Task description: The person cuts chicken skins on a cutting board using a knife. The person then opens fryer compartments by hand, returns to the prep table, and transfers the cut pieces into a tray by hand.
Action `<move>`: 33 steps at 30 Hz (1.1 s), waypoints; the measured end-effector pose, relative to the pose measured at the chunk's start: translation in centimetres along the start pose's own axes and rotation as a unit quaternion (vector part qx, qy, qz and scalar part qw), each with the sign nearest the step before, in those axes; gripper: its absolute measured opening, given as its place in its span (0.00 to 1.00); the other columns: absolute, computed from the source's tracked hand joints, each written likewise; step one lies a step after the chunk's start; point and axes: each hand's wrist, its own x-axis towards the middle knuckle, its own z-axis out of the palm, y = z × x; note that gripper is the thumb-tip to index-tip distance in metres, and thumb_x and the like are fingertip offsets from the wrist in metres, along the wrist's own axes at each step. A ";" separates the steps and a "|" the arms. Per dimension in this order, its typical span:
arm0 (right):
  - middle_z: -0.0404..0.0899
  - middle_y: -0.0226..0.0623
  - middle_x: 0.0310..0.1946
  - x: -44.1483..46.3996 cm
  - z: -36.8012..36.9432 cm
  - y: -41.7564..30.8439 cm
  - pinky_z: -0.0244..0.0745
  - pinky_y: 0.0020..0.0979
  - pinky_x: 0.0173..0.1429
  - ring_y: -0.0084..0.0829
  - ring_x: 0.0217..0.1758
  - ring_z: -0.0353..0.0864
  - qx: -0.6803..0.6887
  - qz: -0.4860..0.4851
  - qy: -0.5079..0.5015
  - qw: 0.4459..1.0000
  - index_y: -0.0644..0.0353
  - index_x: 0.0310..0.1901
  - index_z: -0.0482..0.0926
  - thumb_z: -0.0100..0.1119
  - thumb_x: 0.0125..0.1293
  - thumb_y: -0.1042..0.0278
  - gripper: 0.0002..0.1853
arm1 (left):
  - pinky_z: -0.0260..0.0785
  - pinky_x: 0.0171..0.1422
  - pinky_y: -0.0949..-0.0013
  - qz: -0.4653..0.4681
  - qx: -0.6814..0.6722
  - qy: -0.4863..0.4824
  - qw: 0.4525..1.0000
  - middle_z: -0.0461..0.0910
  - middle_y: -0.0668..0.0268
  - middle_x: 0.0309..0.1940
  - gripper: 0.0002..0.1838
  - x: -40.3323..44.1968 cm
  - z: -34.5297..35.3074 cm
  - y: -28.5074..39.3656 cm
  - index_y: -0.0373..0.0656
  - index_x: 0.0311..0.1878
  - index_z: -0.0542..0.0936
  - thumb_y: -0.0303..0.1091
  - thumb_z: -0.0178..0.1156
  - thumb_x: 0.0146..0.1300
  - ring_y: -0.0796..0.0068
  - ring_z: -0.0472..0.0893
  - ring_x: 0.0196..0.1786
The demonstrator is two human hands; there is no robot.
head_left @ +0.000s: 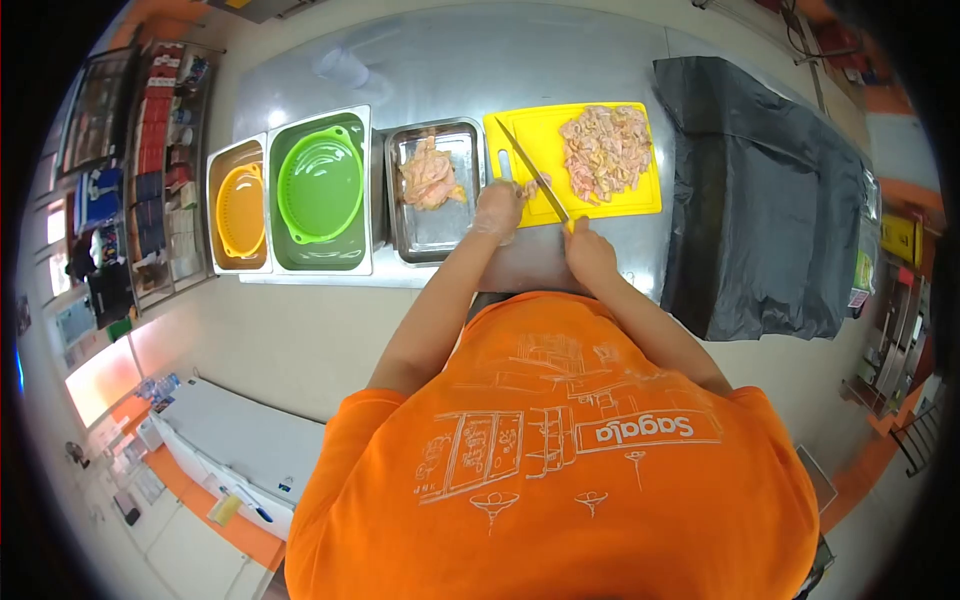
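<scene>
A yellow cutting board (535, 195) lies on the steel table, with a pile of chopped meat (605, 150) on its right part. My right hand (590, 250) is closed round the handle of a long knife (535, 170), whose blade slants up and left across the board. Beside the blade, my left hand (499, 208), in a clear glove, has its fingers bent together on a small piece of meat (538, 185) at the board's left edge. Left of that hand, a steel tray (430, 238) holds larger pale pieces of meat (430, 175).
Two steel pans stand at the left, one with a green basket (322, 185), one with an orange basket (241, 210). A clear container (342, 68) is on the steel table (450, 50) behind. Black plastic (750, 200) covers something at the right.
</scene>
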 end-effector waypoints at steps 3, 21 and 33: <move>0.86 0.57 0.33 0.6 -1.0 0.5 0.81 0.59 0.43 0.61 0.35 0.87 0.015 0.003 0.036 0.999 0.66 0.52 0.70 0.48 0.80 0.52 0.20 | 0.77 0.47 0.47 0.010 0.001 0.037 0.999 0.85 0.44 0.33 0.24 -0.9 -0.6 0.9 0.38 0.34 0.87 0.50 0.59 0.75 0.43 0.85 0.38; 0.84 0.62 0.32 -3.6 -1.3 7.2 0.77 0.63 0.44 0.66 0.38 0.85 0.121 -0.027 -0.030 0.992 0.62 0.53 0.71 0.50 0.78 0.50 0.20 | 0.71 0.70 0.52 0.099 -0.051 0.007 0.994 0.78 0.44 0.59 0.24 -10.4 -1.8 3.9 0.37 0.62 0.79 0.36 0.67 0.64 0.45 0.79 0.63; 0.85 0.61 0.34 -3.3 -5.0 8.5 0.79 0.60 0.46 0.63 0.38 0.86 0.071 -0.012 -0.006 0.997 0.63 0.50 0.74 0.51 0.79 0.52 0.19 | 0.76 0.56 0.51 -0.069 0.173 0.250 0.950 0.85 0.52 0.46 0.08 -5.3 -8.7 -5.9 0.41 0.43 0.85 0.33 0.63 0.65 0.48 0.83 0.51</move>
